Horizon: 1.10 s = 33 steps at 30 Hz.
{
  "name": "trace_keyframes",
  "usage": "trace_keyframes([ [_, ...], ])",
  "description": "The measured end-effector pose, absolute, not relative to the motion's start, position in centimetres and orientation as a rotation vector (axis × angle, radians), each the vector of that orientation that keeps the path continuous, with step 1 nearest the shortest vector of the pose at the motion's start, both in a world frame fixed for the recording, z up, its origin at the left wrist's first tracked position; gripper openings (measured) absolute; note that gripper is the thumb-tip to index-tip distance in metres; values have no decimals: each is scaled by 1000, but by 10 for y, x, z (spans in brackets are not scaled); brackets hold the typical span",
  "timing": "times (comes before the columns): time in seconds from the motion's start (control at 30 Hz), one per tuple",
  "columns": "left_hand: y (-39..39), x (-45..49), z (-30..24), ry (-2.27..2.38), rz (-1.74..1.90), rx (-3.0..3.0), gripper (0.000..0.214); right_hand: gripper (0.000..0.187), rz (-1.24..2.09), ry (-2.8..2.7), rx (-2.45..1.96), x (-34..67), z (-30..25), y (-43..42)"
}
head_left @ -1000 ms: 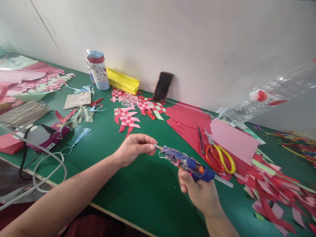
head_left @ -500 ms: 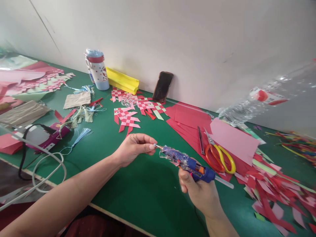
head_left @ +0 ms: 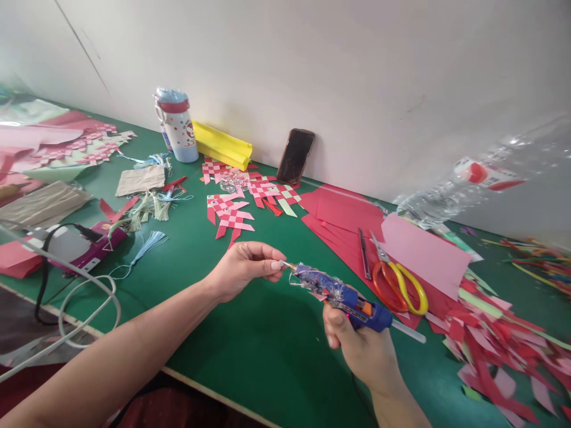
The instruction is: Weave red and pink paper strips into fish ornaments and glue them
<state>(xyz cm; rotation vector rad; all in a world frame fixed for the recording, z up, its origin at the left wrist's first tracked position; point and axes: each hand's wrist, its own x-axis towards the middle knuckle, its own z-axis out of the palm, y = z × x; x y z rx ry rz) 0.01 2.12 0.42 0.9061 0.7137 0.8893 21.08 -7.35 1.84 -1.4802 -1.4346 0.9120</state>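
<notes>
My right hand [head_left: 357,342] is wrapped round the handle of a blue hot glue gun [head_left: 339,295], its barrel covered in dried glue strings. A clear glue stick [head_left: 409,331] sticks out of the gun's back end. The nozzle points left, right at the fingertips of my left hand [head_left: 250,267]. Thumb and forefinger of that hand are pinched together at the tip; whatever small thing they hold is too tiny to make out. Just beyond lie woven pink and red paper fish [head_left: 229,214].
Scissors [head_left: 399,288] and a dark slim cutter [head_left: 364,254] lie on red paper [head_left: 336,208] to the right, beside paper scraps [head_left: 495,351]. A phone [head_left: 295,156] leans on the wall near a bottle [head_left: 178,128]. Tassels [head_left: 149,244], a purple power strip [head_left: 100,249] and cables [head_left: 116,303] are left.
Almost nothing differs. The view has shifted very slightly; both hands and the glue gun keep the same pose, nozzle at my left fingertips.
</notes>
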Motion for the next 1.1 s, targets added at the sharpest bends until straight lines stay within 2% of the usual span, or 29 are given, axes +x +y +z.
trace_keyframes([
  [0.27,22,-1,2,710,892,910,28,47,907,-1416,-1505,209,20,-74],
  [0.57,21,0,2,749,916,934,26,40,906,-1464,-1479,216,14,-72],
  [0.87,23,-1,6,755,936,908,28,47,907,-1343,-1382,222,9,-62],
  [1.1,21,-5,6,772,957,845,29,32,778,-1313,-1396,239,12,-61],
])
